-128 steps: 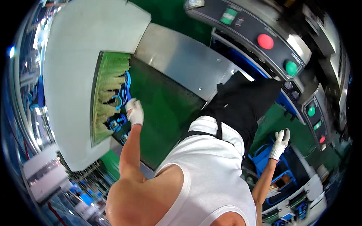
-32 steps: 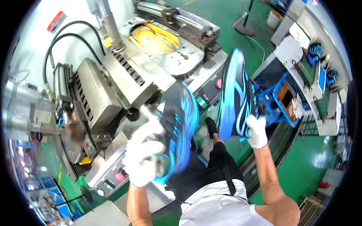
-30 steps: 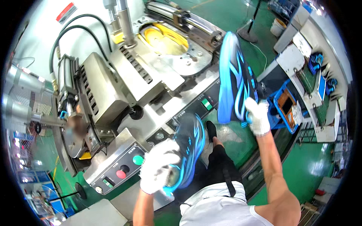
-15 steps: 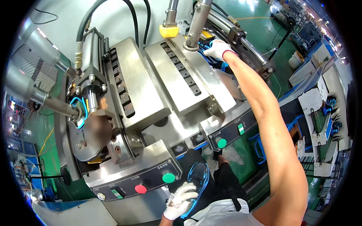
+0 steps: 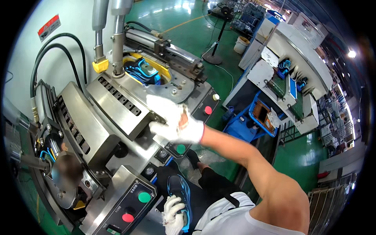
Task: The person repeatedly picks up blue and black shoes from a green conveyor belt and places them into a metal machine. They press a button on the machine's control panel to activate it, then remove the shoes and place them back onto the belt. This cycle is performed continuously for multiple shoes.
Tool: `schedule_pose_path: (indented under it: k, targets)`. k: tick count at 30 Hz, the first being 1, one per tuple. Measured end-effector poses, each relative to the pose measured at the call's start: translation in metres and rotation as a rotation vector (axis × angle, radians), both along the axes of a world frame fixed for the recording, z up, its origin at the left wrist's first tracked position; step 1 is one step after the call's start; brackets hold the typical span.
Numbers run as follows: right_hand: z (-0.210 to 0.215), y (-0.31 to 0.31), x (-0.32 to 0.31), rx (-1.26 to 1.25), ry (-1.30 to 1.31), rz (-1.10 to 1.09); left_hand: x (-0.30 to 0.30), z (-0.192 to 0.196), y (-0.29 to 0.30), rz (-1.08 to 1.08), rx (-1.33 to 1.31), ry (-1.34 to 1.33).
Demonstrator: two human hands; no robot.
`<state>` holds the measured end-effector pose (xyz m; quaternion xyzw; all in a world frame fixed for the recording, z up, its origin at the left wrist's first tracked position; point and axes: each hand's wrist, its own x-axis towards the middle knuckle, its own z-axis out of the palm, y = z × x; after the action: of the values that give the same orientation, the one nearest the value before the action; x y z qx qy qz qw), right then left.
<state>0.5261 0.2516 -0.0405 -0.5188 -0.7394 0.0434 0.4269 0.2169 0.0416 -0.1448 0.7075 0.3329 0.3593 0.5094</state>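
the right hand has drawn back from the yellow mould, leaving one blue shoe seated there up and to its left, fingers now spread, while the left hand grips the other shoe upright, toe up, below the control panel.

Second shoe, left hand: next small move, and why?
Probably lift the second shoe from the left hand toward the press. One blue shoe already sits in the yellow-rimmed cavity, and the right hand is empty, resting on the steel block.
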Motion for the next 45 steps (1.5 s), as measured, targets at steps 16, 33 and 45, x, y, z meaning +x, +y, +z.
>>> schedule_pose_path:
  k: [16, 33, 45]
  targets:
    - [-0.068, -0.3, 0.013, -0.713, 0.059, -0.069, 0.092, 0.016, -0.025, 0.081, 0.023, 0.02]
    - [-0.038, -0.485, 0.267, 0.576, 1.0, -1.148, 0.389, 0.166, -0.13, -0.998, 0.749, -0.313]
    - [-0.085, -0.606, 0.745, -0.359, 0.196, -1.66, 0.207, 0.03, -0.078, -0.58, 0.292, 0.513]
